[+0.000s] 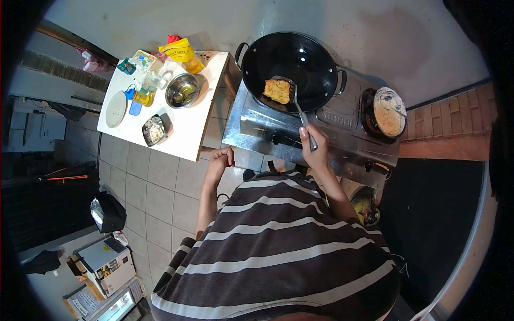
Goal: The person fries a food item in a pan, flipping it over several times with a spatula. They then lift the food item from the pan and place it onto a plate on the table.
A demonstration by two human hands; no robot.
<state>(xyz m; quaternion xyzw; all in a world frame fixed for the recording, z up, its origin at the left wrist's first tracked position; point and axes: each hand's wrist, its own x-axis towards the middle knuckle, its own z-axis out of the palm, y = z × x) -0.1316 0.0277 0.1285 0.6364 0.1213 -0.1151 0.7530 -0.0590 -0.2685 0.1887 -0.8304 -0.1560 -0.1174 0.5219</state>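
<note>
My right hand [315, 145] grips the handle of a metal spatula [303, 113], its head inside a black two-handled wok [316, 59]. A golden-brown fried piece of food [277, 91] lies against the spatula's head, near the wok's front left side. The wok sits on the left burner of a steel gas stove [257, 125]. Off to the left, my left hand [220, 159] hangs in front of my body with its fingers curled closed, no object showing in it. It is between the stove and the corner of a white table [184, 142].
On the table stand a metal bowl [182, 91], a dark square bowl with white food [155, 130], a pale plate [116, 109], an oil bottle [142, 99] and a yellow bag [182, 51]. A pan with a whitish-orange crusted surface [389, 115] occupies the right burner.
</note>
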